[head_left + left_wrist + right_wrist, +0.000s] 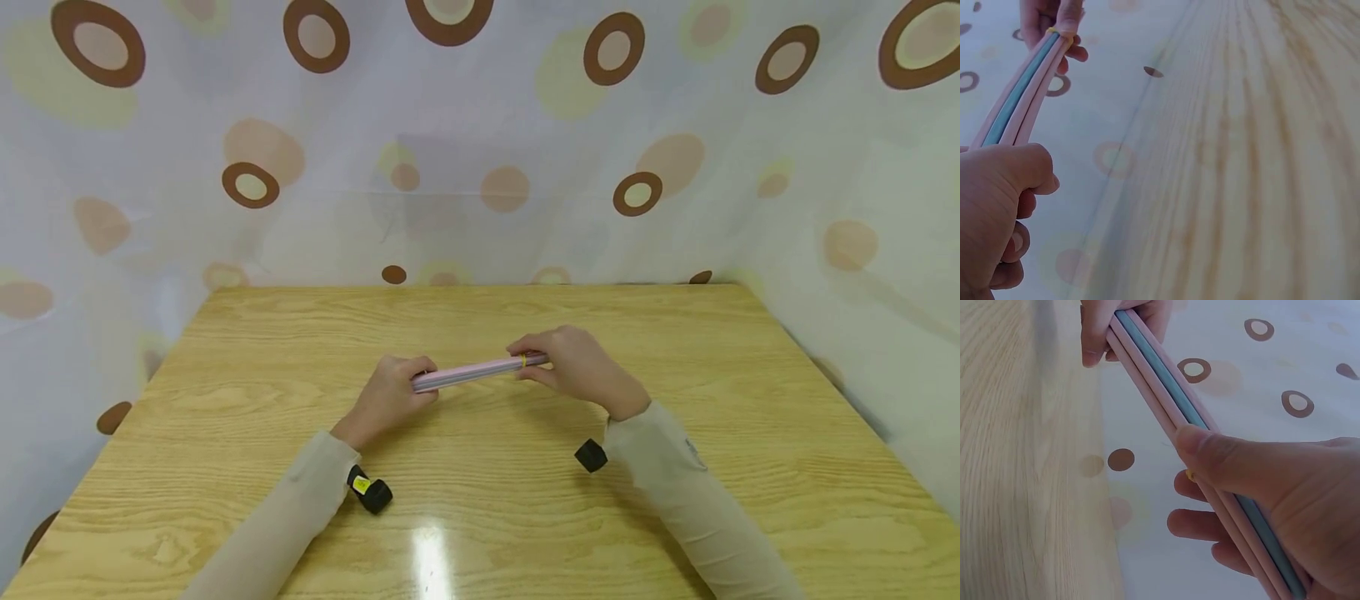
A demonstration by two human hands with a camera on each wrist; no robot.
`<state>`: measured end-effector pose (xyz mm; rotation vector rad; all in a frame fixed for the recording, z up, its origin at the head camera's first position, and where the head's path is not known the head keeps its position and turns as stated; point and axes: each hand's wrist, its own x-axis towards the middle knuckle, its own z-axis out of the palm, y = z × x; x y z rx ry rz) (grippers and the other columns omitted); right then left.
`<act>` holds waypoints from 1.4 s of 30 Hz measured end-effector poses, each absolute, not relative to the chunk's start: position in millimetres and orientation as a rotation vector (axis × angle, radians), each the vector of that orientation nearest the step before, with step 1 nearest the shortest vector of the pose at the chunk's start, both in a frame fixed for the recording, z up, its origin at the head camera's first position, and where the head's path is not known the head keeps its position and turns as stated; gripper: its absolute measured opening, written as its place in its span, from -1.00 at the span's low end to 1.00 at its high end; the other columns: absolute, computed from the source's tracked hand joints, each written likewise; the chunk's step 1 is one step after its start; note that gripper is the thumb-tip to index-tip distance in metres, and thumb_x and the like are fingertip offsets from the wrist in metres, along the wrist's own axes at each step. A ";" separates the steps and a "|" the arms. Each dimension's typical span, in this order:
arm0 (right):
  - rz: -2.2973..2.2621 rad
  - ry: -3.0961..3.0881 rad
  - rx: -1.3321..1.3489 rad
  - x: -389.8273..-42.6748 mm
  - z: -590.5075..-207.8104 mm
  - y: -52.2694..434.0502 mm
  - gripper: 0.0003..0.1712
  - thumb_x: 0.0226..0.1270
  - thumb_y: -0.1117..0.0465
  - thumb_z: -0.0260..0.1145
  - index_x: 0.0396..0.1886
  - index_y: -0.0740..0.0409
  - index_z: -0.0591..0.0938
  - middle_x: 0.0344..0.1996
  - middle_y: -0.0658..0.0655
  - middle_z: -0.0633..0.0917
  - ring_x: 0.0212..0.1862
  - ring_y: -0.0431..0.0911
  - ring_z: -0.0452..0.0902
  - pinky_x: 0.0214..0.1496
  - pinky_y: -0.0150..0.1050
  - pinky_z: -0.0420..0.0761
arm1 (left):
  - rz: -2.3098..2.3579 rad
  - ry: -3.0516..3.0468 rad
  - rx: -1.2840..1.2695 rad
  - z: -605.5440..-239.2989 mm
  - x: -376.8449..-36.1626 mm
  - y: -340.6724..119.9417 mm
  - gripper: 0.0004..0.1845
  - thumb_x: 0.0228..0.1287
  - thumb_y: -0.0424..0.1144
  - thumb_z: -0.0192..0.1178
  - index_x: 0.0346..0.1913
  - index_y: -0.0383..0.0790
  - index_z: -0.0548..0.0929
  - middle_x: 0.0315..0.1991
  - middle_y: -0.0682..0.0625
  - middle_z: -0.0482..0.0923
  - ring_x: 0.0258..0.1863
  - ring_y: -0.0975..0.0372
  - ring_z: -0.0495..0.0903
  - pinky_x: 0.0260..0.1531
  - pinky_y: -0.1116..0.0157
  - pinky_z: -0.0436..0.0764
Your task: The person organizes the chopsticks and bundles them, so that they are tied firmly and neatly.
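Observation:
A bundle of chopsticks (472, 372), slim pink and blue-green sticks lying side by side, is held above the table between both hands. My left hand (393, 387) grips its left end, the fingers curled round it in the left wrist view. At the other end, my right hand (581, 367) pinches the bundle between thumb and fingers. A yellow rubber band (523, 361) circles the sticks at the right fingertips. In the right wrist view the thumb (1200, 447) presses on the sticks and mostly hides the band.
The wooden table (480, 467) spreads beneath both hands. Behind it and along its sides hangs a white cloth (465, 225) with brown and beige circles. A black wrist camera (372, 493) sits at the left sleeve, another black camera (591, 456) at the right one.

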<state>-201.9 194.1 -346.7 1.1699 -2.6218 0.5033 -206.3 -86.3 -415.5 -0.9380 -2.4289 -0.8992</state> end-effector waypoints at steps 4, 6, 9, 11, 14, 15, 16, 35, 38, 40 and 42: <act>0.611 -2.622 1.200 -204.3 -343.8 199.8 -0.67 0.08 0.22 0.48 -0.12 0.20 0.69 -0.23 0.09 0.76 -0.27 -0.12 0.70 -0.19 -0.26 0.65 | -0.903 -2.452 -0.925 -414.7 -206.5 -85.8 -0.86 -0.06 -0.45 0.37 -0.39 -0.25 0.66 -0.59 -0.01 0.61 -0.68 0.38 0.32 -0.64 0.46 0.34; 0.625 -2.634 1.187 -204.6 -342.1 202.8 -0.70 0.08 0.24 0.48 -0.15 0.19 0.69 -0.25 0.07 0.75 -0.28 -0.13 0.69 -0.19 -0.24 0.64 | -0.909 -2.465 -0.918 -414.8 -206.4 -85.8 -0.86 -0.05 -0.45 0.37 -0.39 -0.25 0.66 -0.59 -0.01 0.61 -0.68 0.38 0.31 -0.63 0.46 0.33; 0.611 -2.652 1.153 -204.7 -340.4 205.8 -0.76 0.10 0.27 0.46 -0.20 0.17 0.69 -0.29 0.05 0.74 -0.29 -0.14 0.67 -0.20 -0.23 0.63 | -0.925 -2.475 -0.904 -415.1 -206.1 -86.4 -0.86 -0.06 -0.45 0.37 -0.39 -0.26 0.65 -0.59 -0.01 0.61 -0.68 0.38 0.31 -0.64 0.46 0.32; 0.592 -2.658 1.130 -204.7 -339.6 206.1 -0.79 0.11 0.27 0.46 -0.23 0.16 0.69 -0.31 0.04 0.73 -0.30 -0.14 0.67 -0.21 -0.22 0.63 | -0.933 -2.475 -0.899 -415.7 -206.2 -86.9 -0.87 -0.05 -0.46 0.36 -0.39 -0.26 0.65 -0.60 -0.01 0.60 -0.68 0.38 0.30 -0.65 0.46 0.31; 0.581 -2.668 1.135 -203.9 -339.6 205.7 -0.80 0.14 0.26 0.44 -0.22 0.16 0.69 -0.30 0.04 0.74 -0.29 -0.15 0.68 -0.20 -0.22 0.63 | -0.931 -2.477 -0.907 -417.0 -206.8 -86.4 -0.87 -0.05 -0.46 0.35 -0.38 -0.27 0.66 -0.60 -0.01 0.59 -0.68 0.38 0.29 -0.65 0.46 0.31; 0.575 -2.672 1.139 -203.7 -339.7 205.2 -0.80 0.15 0.25 0.43 -0.21 0.16 0.69 -0.29 0.04 0.74 -0.28 -0.14 0.68 -0.19 -0.22 0.63 | -0.925 -2.479 -0.911 -417.6 -207.0 -86.2 -0.87 -0.05 -0.45 0.35 -0.38 -0.27 0.66 -0.60 -0.01 0.59 -0.68 0.39 0.29 -0.65 0.46 0.31; 0.571 -2.673 1.144 -203.5 -340.0 204.6 -0.79 0.17 0.24 0.43 -0.19 0.17 0.69 -0.28 0.05 0.75 -0.27 -0.14 0.68 -0.18 -0.21 0.63 | -0.918 -2.477 -0.913 -417.9 -206.8 -86.1 -0.87 -0.04 -0.45 0.35 -0.38 -0.27 0.66 -0.60 -0.01 0.59 -0.68 0.39 0.30 -0.64 0.47 0.32; 0.518 -2.641 1.225 -197.2 -346.7 183.2 -0.79 0.21 0.22 0.39 -0.18 0.20 0.72 -0.33 0.06 0.76 -0.39 -0.22 0.66 -0.30 -0.34 0.61 | -0.819 -2.462 -0.958 -414.4 -202.0 -83.6 -0.85 -0.05 -0.44 0.40 -0.37 -0.25 0.67 -0.55 -0.02 0.64 -0.65 0.37 0.36 -0.60 0.45 0.38; 0.516 -2.643 1.246 -195.4 -346.2 180.3 -0.80 0.21 0.22 0.38 -0.19 0.21 0.72 -0.37 0.06 0.76 -0.47 -0.25 0.61 -0.38 -0.36 0.56 | -0.821 -2.459 -0.973 -415.8 -202.5 -81.9 -0.85 -0.05 -0.44 0.39 -0.37 -0.25 0.67 -0.56 -0.01 0.63 -0.65 0.38 0.35 -0.61 0.47 0.37; 0.527 -2.646 1.241 -195.4 -346.0 180.8 -0.78 0.20 0.21 0.39 -0.18 0.21 0.72 -0.37 0.06 0.76 -0.49 -0.26 0.60 -0.40 -0.38 0.55 | -0.838 -2.452 -0.974 -417.0 -203.1 -81.5 -0.86 -0.06 -0.44 0.39 -0.38 -0.25 0.67 -0.56 -0.01 0.63 -0.65 0.38 0.35 -0.61 0.48 0.36; 0.537 -2.635 1.246 -197.0 -347.5 183.6 -0.75 0.19 0.21 0.39 -0.16 0.22 0.72 -0.35 0.07 0.77 -0.46 -0.24 0.64 -0.38 -0.38 0.58 | -0.847 -2.445 -0.980 -417.1 -203.3 -80.9 -0.85 -0.07 -0.45 0.39 -0.38 -0.25 0.67 -0.56 -0.01 0.63 -0.65 0.38 0.35 -0.61 0.48 0.36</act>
